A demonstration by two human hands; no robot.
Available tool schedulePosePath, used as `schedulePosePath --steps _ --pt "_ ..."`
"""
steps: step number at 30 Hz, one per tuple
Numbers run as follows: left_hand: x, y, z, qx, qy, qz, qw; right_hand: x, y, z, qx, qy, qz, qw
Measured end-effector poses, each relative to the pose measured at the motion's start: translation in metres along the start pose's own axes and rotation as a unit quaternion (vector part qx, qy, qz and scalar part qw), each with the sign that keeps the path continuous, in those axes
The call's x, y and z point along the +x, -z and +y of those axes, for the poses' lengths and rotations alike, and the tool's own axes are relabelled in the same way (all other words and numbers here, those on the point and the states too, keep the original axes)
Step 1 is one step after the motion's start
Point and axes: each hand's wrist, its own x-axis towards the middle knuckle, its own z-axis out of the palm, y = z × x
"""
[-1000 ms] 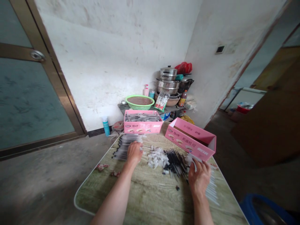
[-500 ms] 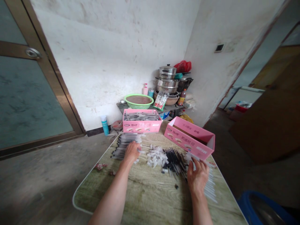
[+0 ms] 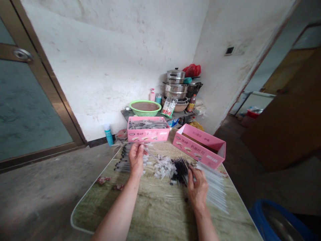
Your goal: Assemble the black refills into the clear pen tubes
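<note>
My left hand (image 3: 136,160) is closed, pinching a slim translucent pen barrel (image 3: 149,152) between thumb and fingers. It is above a row of pens (image 3: 122,164) with dark ends. My right hand (image 3: 198,188) has its thumb and fingers pressed together at the right side of a heap of black pen refills (image 3: 180,170); what is between the fingertips is hidden. Small whitish pen caps (image 3: 163,167) lie heaped between my hands. Clear pen barrels (image 3: 214,187) are laid out side by side to the right of my right hand.
A pink box (image 3: 147,135) full of pens stands at the back of the table (image 3: 150,211). Another pink box (image 3: 198,149) sits angled at the right. Behind them, a low shelf bears a green basin (image 3: 145,113) and stacked pots (image 3: 175,88). A blue tub (image 3: 260,221) is at lower right.
My left hand has lifted slightly, with a barrel now showing in its fingers. My right hand has moved left from the clear barrels to the black refills. The view has shifted a little.
</note>
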Motion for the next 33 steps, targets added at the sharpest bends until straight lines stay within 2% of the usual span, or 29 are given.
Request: schedulePosePath --steps 4,7,10,14,20,33 --pt "-0.011 -0.010 -0.012 -0.083 0.098 -0.032 0.991 -0.005 -0.009 -0.027 0.107 -0.081 -0.108 0.985" --pt "-0.020 -0.017 -0.016 -0.077 0.125 -0.053 0.988 -0.006 -0.014 -0.036 0.186 -0.134 -0.186 0.955" --pt "-0.025 -0.022 -0.017 -0.051 0.140 -0.066 0.987 -0.006 -0.018 -0.036 0.269 -0.177 -0.223 0.920" --pt "-0.027 -0.022 -0.019 -0.048 0.164 -0.084 0.982 -0.006 -0.021 -0.032 0.337 -0.223 -0.225 0.886" --pt "-0.030 -0.020 -0.023 -0.078 0.241 -0.150 0.956 -0.010 -0.025 -0.027 0.391 -0.268 -0.213 0.854" --pt "-0.028 -0.018 -0.029 -0.041 0.260 -0.099 0.960 -0.008 -0.026 -0.030 0.446 -0.305 -0.214 0.814"
